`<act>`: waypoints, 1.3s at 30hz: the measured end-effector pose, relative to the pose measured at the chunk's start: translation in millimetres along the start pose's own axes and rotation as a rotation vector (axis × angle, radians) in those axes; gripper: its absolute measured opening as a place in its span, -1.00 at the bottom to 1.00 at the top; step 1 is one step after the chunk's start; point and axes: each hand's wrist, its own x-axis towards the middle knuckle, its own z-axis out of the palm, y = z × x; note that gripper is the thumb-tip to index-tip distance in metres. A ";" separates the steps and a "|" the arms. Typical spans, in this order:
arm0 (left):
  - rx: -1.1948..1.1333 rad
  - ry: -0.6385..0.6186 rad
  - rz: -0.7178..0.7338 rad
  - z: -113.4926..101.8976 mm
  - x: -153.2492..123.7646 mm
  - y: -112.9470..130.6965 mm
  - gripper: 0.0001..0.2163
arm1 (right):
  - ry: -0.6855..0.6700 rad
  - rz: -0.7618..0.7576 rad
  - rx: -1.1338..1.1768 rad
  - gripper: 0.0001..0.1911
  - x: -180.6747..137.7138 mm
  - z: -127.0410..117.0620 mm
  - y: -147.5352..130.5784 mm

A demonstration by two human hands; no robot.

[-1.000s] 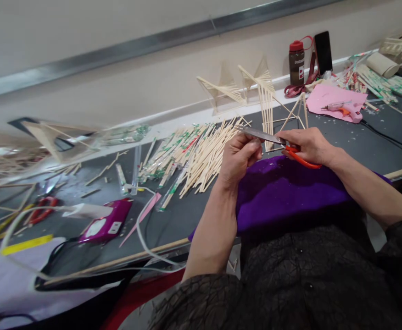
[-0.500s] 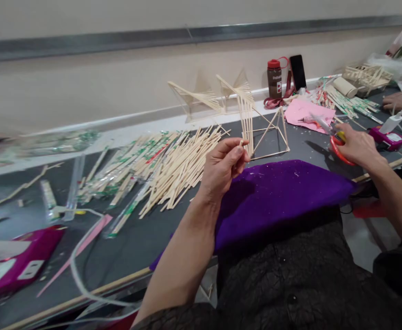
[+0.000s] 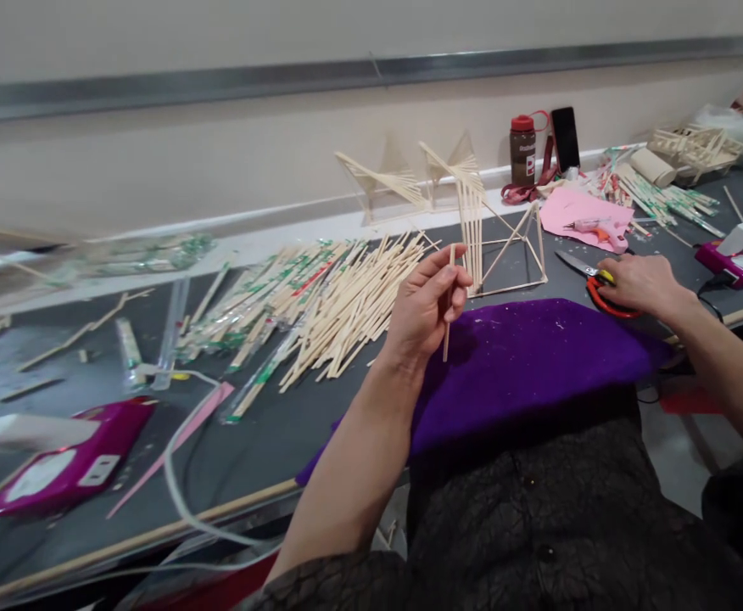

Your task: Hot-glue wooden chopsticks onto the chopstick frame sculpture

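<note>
My left hand [image 3: 427,305] is raised over the dark table [image 3: 270,433] and pinches a thin wooden stick [image 3: 449,316], which it holds nearly upright. My right hand [image 3: 639,284] lies on the table to the right, its fingers closed on the red handles of a pair of scissors [image 3: 591,280] whose blades point left. A purple cloth [image 3: 524,356] lies between my hands at the table's near edge. Behind it stands a frame of sticks [image 3: 505,246].
A big heap of loose sticks and wrappers [image 3: 321,297] covers the table's middle. A magenta device [image 3: 59,467] with a white cable sits near left. A pink sheet with a glue gun [image 3: 591,216], a brown bottle [image 3: 522,148], a phone and another magenta device [image 3: 731,259] lie right.
My right hand has carried the scissors away from my left hand and set them down on the table at the right. My left hand now holds the stick upright.
</note>
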 end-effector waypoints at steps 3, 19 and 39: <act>-0.071 0.030 0.004 -0.9 2.7 0.2 -0.90 | 0.181 -0.019 0.139 -0.61 -12.6 -13.8 -20.6; -0.201 0.196 0.019 4.9 -2.3 10.7 -0.84 | -0.399 -0.523 1.424 -0.83 -4.2 -24.7 -167.6; 0.145 0.125 -0.307 23.9 -9.2 -9.1 -0.73 | -0.042 0.370 0.338 -0.60 102.4 24.5 67.4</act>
